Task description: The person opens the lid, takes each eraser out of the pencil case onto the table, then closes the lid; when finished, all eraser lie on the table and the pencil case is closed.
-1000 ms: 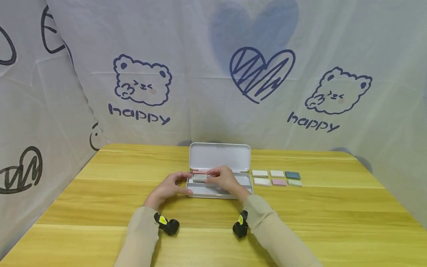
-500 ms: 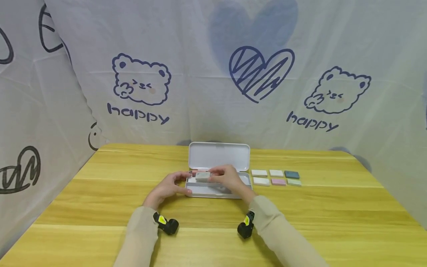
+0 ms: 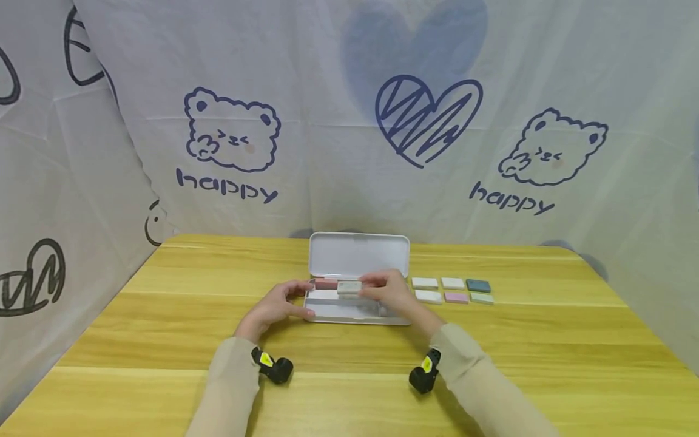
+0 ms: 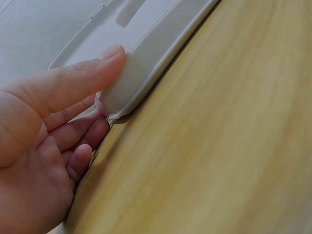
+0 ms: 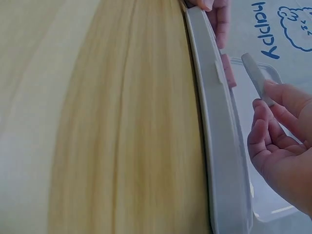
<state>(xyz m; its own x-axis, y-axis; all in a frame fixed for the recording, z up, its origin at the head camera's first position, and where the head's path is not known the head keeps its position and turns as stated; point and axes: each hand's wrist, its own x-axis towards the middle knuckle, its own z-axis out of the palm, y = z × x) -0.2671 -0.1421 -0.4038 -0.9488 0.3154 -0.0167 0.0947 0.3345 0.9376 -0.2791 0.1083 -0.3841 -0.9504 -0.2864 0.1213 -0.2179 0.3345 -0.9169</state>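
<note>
A white pencil case (image 3: 341, 320) lies on the table with its lid (image 3: 358, 255) raised. My left hand (image 3: 275, 306) holds its left end; in the left wrist view the thumb (image 4: 113, 58) lies over the case's edge and the other fingers sit at the corner. Between thumb and fingers, my right hand (image 3: 393, 294) pinches a grey-white eraser (image 3: 348, 287), above the case's back compartment. In the right wrist view that eraser (image 5: 254, 70) is tilted and apart from the case. A pink eraser-like block (image 3: 326, 283) is at the back left of the case.
Right of the case, several erasers lie in two rows, among them a blue one (image 3: 478, 285), a pink one (image 3: 455, 297) and a pale green one (image 3: 482, 298). A printed cloth (image 3: 327, 152) hangs behind the wooden table (image 3: 164, 340).
My right hand has lifted the grey-white eraser and moved it to the right, uncovering more of the pink block. My left hand has stayed at the case's left end.
</note>
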